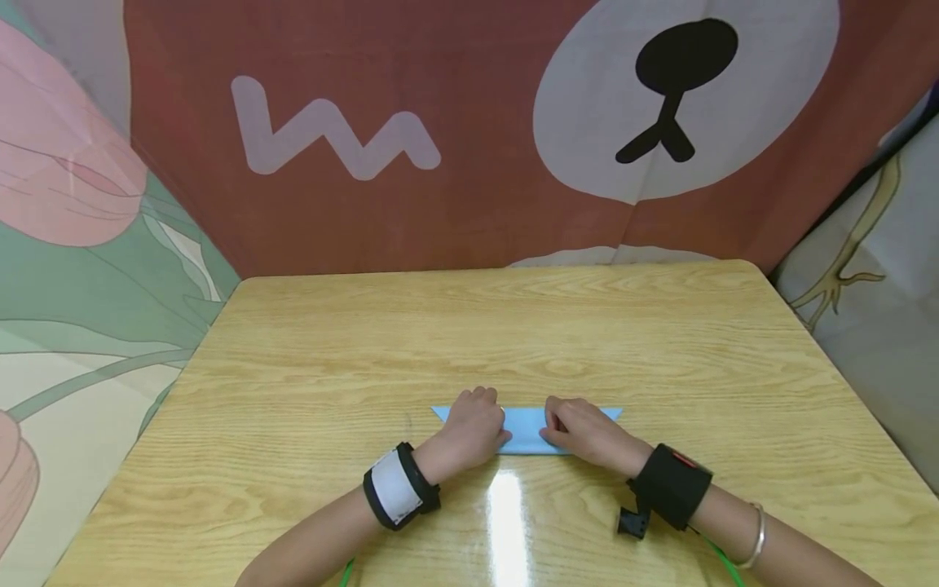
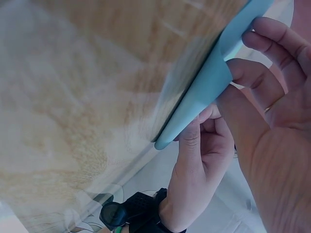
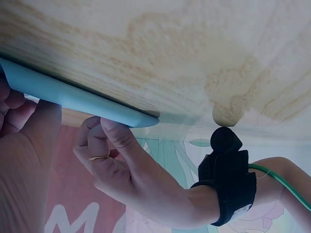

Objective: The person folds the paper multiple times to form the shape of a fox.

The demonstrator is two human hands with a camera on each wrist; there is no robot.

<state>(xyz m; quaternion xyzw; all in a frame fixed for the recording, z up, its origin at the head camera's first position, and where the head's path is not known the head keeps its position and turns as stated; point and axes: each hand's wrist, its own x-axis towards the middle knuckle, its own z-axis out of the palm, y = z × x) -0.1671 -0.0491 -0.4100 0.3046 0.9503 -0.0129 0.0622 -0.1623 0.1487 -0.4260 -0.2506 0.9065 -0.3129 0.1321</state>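
Note:
A light blue sheet of paper (image 1: 524,425), folded into a long strip with pointed far corners, lies crosswise on the table. My left hand (image 1: 473,425) pinches it left of its middle, fingers curled and thumb at the near edge. On the other half, my right hand (image 1: 589,430) pinches it in a similar way, knuckles facing the left hand. Seen low in the left wrist view, the paper (image 2: 197,99) has a rounded fold along its near side and a raised layer by the left fingers. A ring shows on the left hand (image 3: 129,167) in the right wrist view.
The wood-grain table (image 1: 469,334) extends around the hands, with a light reflection in front of the paper. Behind it hangs a brown cloth (image 1: 469,220) with a cartoon face. Black bands with small cameras circle both wrists, and green cables run along the forearms.

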